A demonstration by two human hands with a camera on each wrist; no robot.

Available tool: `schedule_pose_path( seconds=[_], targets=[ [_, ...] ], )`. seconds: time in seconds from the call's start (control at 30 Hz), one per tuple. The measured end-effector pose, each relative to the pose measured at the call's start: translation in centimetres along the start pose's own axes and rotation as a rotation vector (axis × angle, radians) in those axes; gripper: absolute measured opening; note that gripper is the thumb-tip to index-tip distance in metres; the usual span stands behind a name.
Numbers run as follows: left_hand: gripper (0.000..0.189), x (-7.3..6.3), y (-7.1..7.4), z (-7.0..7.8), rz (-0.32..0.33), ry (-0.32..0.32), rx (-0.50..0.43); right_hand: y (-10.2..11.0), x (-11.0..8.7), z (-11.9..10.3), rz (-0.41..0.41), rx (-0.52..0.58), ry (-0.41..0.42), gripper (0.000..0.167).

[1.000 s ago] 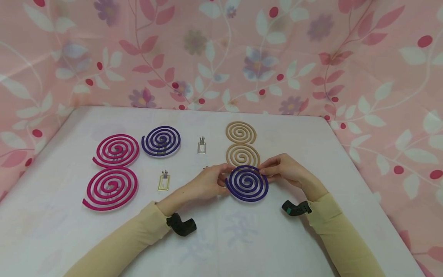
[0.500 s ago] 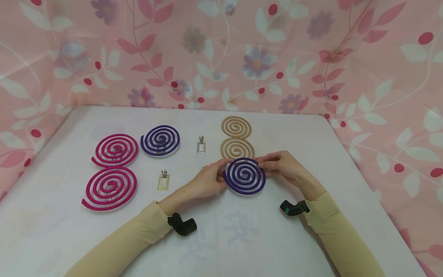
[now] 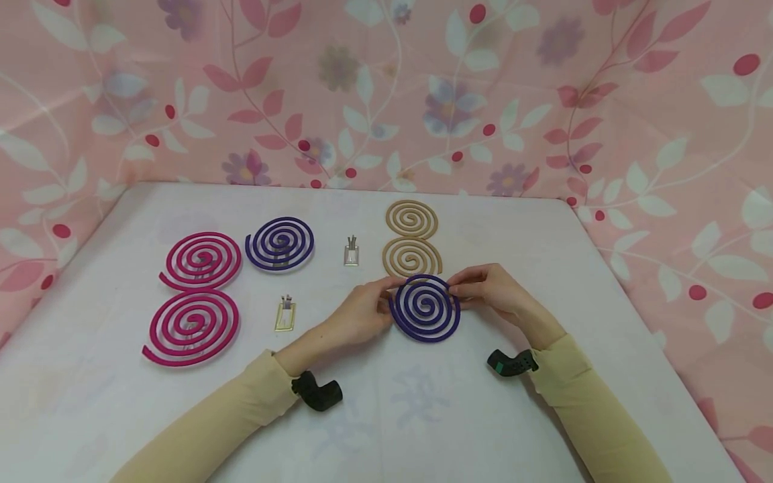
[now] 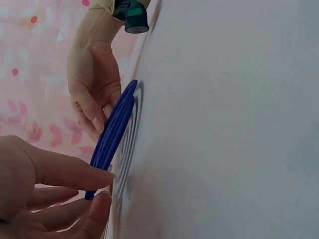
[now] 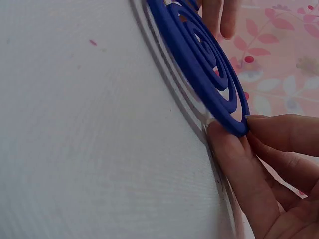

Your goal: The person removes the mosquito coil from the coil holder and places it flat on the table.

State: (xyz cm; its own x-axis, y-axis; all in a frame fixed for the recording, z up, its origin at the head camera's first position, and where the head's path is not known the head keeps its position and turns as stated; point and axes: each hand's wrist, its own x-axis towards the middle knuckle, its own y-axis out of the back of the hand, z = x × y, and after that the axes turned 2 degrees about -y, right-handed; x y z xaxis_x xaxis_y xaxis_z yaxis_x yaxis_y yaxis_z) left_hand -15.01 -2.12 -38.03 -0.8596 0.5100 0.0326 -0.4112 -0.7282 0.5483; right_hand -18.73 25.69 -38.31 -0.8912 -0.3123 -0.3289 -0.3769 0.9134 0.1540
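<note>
Both hands hold a dark blue-purple mosquito coil at its sides, tilted close over the white tabletop. In the left wrist view, the thumb and fingers of the left hand pinch the lower end of the coil. The right hand pinches the opposite edge, its fingertips meeting at the rim of the coil in the right wrist view. Just beyond, two tan mosquito coils lie one behind the other. The held coil overlaps the nearer one's front edge in the head view.
To the left are two magenta mosquito coils and another purple mosquito coil, with metal stands showing under them. Two small metal stands are on the white tablecloth. A pink floral curtain surrounds the table's back and sides.
The held purple coil has moved slightly away from the person and a little left, both hands with it. The two tan coils have shifted back and left.
</note>
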Motion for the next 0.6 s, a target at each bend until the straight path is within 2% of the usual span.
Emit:
schedule_pose_path(
  seconds=[0.33,0.6],
  targets=[
    [0.063,-0.30,0.16,0.27,-0.028,-0.016,0.039,-0.26,-0.27,-0.34,0.044,-0.175,-0.014,0.026],
    [0.050,-0.42,0.19,0.38,-0.024,0.020,0.064,-0.36,-0.41,-0.46,0.039,-0.236,-0.028,0.023]
  ],
)
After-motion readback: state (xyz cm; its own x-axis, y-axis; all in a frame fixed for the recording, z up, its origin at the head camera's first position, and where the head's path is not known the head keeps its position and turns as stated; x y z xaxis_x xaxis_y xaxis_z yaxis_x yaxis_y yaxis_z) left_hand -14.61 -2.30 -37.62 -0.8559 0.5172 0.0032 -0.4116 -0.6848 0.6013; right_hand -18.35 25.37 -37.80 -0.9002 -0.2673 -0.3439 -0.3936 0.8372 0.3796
